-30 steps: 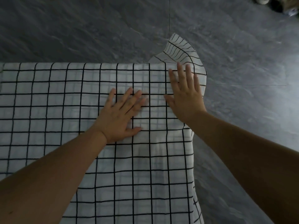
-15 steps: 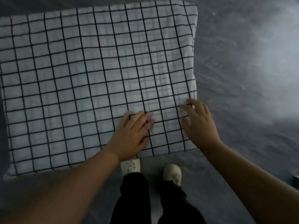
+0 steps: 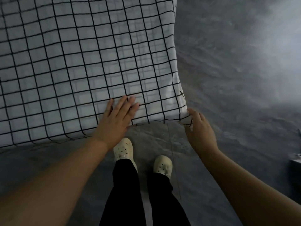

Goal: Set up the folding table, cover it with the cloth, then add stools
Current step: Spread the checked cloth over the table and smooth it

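A white cloth with a black grid [image 3: 78, 62] covers the table top, which is hidden beneath it. My left hand [image 3: 118, 119] lies flat on the cloth near its front edge, fingers straight. My right hand [image 3: 199, 128] is at the cloth's front right corner [image 3: 183, 110], which hangs off the table; its fingers curl at that corner and seem to pinch it. No stools are in view.
Grey stone-pattern floor [image 3: 236, 62] surrounds the table. My legs in black trousers and two cream clogs [image 3: 123, 150] stand just in front of the table's edge. A small grey object [image 3: 297, 162] sits at the right edge of the view.
Both hands slid from the far right part of the cloth back to its front edge. The right hand left the top surface and moved to the hanging front right corner.
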`<action>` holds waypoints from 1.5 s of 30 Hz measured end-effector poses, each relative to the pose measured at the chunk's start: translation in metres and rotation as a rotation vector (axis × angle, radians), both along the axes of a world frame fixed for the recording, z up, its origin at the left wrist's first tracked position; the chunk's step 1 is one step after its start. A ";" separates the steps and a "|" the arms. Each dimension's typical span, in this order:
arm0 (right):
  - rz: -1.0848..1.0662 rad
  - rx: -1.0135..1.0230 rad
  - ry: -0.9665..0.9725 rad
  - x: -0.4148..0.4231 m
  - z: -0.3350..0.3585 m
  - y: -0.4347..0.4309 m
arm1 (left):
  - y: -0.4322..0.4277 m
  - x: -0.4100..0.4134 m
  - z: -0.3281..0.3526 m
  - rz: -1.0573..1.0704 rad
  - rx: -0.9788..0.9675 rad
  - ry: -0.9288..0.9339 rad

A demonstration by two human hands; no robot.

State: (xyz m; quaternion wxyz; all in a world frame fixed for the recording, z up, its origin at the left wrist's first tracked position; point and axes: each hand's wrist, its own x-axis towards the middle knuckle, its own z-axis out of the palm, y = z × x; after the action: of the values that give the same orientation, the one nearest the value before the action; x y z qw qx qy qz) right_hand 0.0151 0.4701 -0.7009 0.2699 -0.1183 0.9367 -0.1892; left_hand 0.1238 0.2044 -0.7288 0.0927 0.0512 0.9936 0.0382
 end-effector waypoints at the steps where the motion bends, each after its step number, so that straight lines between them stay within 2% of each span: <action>1: -0.018 -0.008 -0.044 -0.004 -0.004 -0.001 | 0.000 0.000 0.001 0.005 -0.001 0.001; 3: -0.203 -0.094 -0.152 -0.013 -0.009 -0.001 | 0.003 -0.001 0.003 0.013 -0.010 -0.010; 6: -0.655 -0.258 -0.265 -0.036 -0.014 -0.007 | 0.005 -0.002 0.004 0.020 -0.016 -0.025; 14: -0.479 -0.247 -0.518 -0.059 -0.029 -0.036 | 0.005 -0.002 0.002 0.015 -0.041 0.015; 18: -0.659 -0.329 -0.639 -0.057 -0.033 -0.035 | 0.005 -0.002 0.001 0.003 -0.050 0.046; 21: -0.734 -0.349 -0.591 -0.059 -0.029 -0.031 | 0.005 -0.002 0.000 -0.003 -0.046 0.053; 27: -0.823 -0.557 -0.272 -0.055 -0.017 -0.018 | 0.003 -0.001 0.001 0.001 -0.049 0.026; 33: -0.916 -0.723 -0.091 -0.043 -0.007 -0.011 | 0.005 -0.002 0.002 -0.001 -0.030 0.011; 37: -0.987 -0.643 -0.078 -0.028 -0.016 -0.016 | 0.003 0.001 0.004 -0.034 -0.021 0.007; 41: -1.001 -0.575 -0.170 -0.033 -0.021 -0.020 | 0.006 0.006 0.006 -0.041 -0.009 -0.017; 45: -0.988 -0.622 -0.142 -0.033 -0.017 -0.008 | 0.007 0.008 0.009 -0.046 0.027 -0.055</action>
State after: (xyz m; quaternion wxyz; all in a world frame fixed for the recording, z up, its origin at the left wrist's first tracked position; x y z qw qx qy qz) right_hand -0.0181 0.4616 -0.7176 0.1644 0.2716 0.7608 -0.5660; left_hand 0.1319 0.2118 -0.7193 0.1202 0.0740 0.9887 0.0511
